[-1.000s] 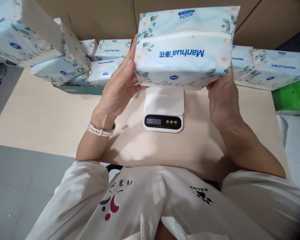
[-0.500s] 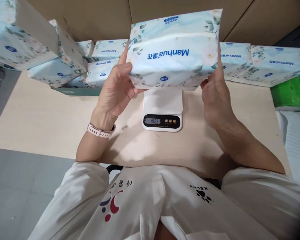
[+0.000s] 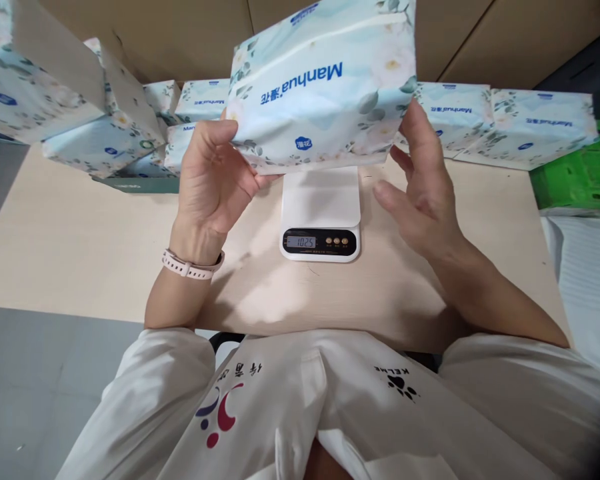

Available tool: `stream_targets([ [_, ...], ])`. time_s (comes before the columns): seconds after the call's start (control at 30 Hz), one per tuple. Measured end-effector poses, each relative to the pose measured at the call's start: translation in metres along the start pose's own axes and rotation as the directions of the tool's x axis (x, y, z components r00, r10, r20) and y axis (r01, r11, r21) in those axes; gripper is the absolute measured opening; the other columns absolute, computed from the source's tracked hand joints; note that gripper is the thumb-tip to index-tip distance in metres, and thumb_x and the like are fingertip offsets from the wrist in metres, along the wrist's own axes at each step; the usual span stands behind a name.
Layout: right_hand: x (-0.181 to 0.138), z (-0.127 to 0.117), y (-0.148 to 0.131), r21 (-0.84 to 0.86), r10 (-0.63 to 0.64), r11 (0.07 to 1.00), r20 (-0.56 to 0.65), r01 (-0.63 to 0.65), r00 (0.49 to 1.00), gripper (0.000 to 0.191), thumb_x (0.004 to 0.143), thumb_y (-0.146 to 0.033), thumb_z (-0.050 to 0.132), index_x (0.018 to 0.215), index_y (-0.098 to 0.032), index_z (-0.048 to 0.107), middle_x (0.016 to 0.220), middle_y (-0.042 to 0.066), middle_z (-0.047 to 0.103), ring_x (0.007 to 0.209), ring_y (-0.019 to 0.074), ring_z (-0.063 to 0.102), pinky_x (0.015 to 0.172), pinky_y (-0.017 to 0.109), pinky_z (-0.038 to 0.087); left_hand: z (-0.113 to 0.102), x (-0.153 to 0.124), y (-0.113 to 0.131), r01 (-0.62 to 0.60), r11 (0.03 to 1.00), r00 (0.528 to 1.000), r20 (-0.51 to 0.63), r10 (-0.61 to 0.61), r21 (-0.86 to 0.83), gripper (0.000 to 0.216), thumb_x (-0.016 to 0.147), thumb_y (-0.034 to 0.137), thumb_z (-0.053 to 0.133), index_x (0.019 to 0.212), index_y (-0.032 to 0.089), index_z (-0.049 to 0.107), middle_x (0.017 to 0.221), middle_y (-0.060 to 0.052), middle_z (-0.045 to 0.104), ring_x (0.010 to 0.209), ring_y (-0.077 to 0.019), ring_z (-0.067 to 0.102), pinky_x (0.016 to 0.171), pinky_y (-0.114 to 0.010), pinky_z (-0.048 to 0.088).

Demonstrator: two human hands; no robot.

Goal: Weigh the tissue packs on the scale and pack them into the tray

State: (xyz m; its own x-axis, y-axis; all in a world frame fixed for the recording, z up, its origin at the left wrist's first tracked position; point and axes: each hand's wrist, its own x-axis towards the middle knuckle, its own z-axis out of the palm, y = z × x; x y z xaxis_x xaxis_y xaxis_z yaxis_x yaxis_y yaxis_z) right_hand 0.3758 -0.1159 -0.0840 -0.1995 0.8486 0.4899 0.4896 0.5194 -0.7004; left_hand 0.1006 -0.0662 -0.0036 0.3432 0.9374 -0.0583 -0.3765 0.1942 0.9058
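Note:
A pale blue, flower-printed tissue pack marked "Manhua" is held up above the table, its right end tilted upward. My left hand grips its left end, thumb in front and fingers underneath. Beside the lower right corner is my right hand, thumb and fingers spread. Its index finger is at the pack's edge; I cannot tell whether it touches. Below the pack stands a white digital kitchen scale, its platform partly hidden and its display reading about 102.5, with what looks like a minus sign.
More tissue packs are stacked at the left, some in a green box. Other packs line the back right of the wooden table. A green crate stands at the right, with brown cardboard behind.
The tissue pack has moved left and tilted, its right end higher. My right hand has loosened from its right end, the thumb swinging away. The scale reading looks the same.

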Motion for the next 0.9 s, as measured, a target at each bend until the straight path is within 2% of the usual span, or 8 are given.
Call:
stream_targets([
  [0.13, -0.028, -0.001, 0.023, -0.026, 0.149, 0.988, 0.009, -0.149, 0.989, 0.085, 0.098, -0.069, 0.057, 0.171, -0.055, 0.017, 0.186, -0.009, 0.022, 0.175, 0.0325, 0.017, 0.140, 0.065, 0.027, 0.001, -0.001, 0.004, -0.025, 1.000, 0.999, -0.032, 0.024, -0.015, 0.063, 0.107, 0.029, 0.040, 0.169, 0.039, 0.041, 0.152, 0.012, 0.069, 0.171, -0.0288, 0.030, 0.125, -0.050, 0.054],
  [0.3, -0.071, 0.011, 0.043, 0.000, 0.327, 0.945, 0.068, -0.328, 0.942, 0.092, 0.095, -0.067, 0.063, 0.174, -0.049, 0.018, 0.186, -0.002, 0.022, 0.174, 0.0372, 0.020, 0.138, 0.072, 0.025, -0.008, 0.001, 0.008, -0.054, 0.996, 0.997, 0.058, 0.049, 0.076, 0.070, 0.107, 0.030, 0.037, 0.175, 0.045, 0.025, 0.152, 0.017, 0.068, 0.171, -0.0314, 0.029, 0.142, -0.062, 0.029],
  [0.43, -0.083, 0.025, 0.043, 0.015, 0.392, 0.918, 0.100, -0.395, 0.915, 0.094, 0.095, -0.068, 0.065, 0.174, -0.046, 0.019, 0.187, 0.001, 0.021, 0.174, 0.0354, 0.020, 0.139, 0.068, 0.026, -0.013, 0.002, 0.009, -0.045, 0.995, 0.997, 0.063, 0.039, 0.091, 0.077, 0.104, 0.028, 0.041, 0.176, 0.046, 0.020, 0.154, 0.020, 0.066, 0.173, -0.0319, 0.022, 0.140, -0.063, 0.032],
  [0.57, -0.081, 0.030, 0.041, 0.030, 0.384, 0.921, 0.103, -0.388, 0.918, 0.093, 0.097, -0.070, 0.063, 0.175, -0.046, 0.018, 0.187, 0.000, 0.021, 0.174, 0.0332, 0.020, 0.140, 0.066, 0.026, -0.012, 0.003, 0.006, -0.041, 0.995, 0.999, 0.025, 0.039, 0.093, 0.074, 0.102, 0.035, 0.050, 0.172, 0.048, 0.031, 0.149, 0.019, 0.070, 0.175, -0.0332, 0.014, 0.134, -0.063, 0.040],
  [0.67, -0.071, 0.025, 0.040, 0.034, 0.351, 0.934, 0.103, -0.356, 0.931, 0.087, 0.100, -0.073, 0.055, 0.175, -0.048, 0.017, 0.187, -0.003, 0.019, 0.175, 0.0332, 0.018, 0.141, 0.067, 0.021, -0.010, 0.004, 0.000, -0.032, 0.994, 0.999, -0.021, 0.034, 0.107, 0.068, 0.100, 0.034, 0.052, 0.167, 0.045, 0.045, 0.152, 0.016, 0.069, 0.173, -0.0364, 0.022, 0.129, -0.062, 0.046],
  [0.73, -0.056, 0.020, 0.035, 0.046, 0.278, 0.958, 0.088, -0.283, 0.956, 0.085, 0.100, -0.078, 0.048, 0.174, -0.052, 0.013, 0.188, -0.008, 0.015, 0.176, 0.0340, 0.014, 0.141, 0.071, 0.016, -0.008, 0.005, -0.007, -0.013, 0.993, 0.999, -0.037, 0.018, 0.119, 0.071, 0.094, 0.034, 0.057, 0.163, 0.045, 0.050, 0.154, 0.016, 0.067, 0.170, -0.0396, 0.028, 0.122, -0.060, 0.052],
  [0.8, -0.035, 0.015, 0.025, 0.055, 0.190, 0.980, 0.054, -0.193, 0.980, 0.085, 0.098, -0.085, 0.041, 0.172, -0.058, 0.008, 0.188, -0.014, 0.012, 0.176, 0.0322, 0.012, 0.142, 0.070, 0.013, -0.006, 0.005, -0.013, 0.016, 0.991, 0.999, -0.039, -0.011, 0.132, 0.077, 0.088, 0.035, 0.061, 0.163, 0.048, 0.050, 0.155, 0.019, 0.066, 0.169, -0.0404, 0.031, 0.117, -0.057, 0.057],
  [0.9, -0.003, 0.012, 0.008, 0.071, 0.125, 0.989, 0.023, -0.127, 0.992, 0.085, 0.095, -0.091, 0.033, 0.169, -0.064, 0.002, 0.186, -0.022, 0.009, 0.177, 0.0254, 0.010, 0.145, 0.059, 0.019, -0.004, 0.005, -0.019, 0.040, 0.988, 0.999, -0.039, -0.035, 0.150, 0.084, 0.085, 0.037, 0.064, 0.166, 0.051, 0.044, 0.154, 0.019, 0.066, 0.170, -0.0372, 0.032, 0.114, -0.053, 0.060],
])
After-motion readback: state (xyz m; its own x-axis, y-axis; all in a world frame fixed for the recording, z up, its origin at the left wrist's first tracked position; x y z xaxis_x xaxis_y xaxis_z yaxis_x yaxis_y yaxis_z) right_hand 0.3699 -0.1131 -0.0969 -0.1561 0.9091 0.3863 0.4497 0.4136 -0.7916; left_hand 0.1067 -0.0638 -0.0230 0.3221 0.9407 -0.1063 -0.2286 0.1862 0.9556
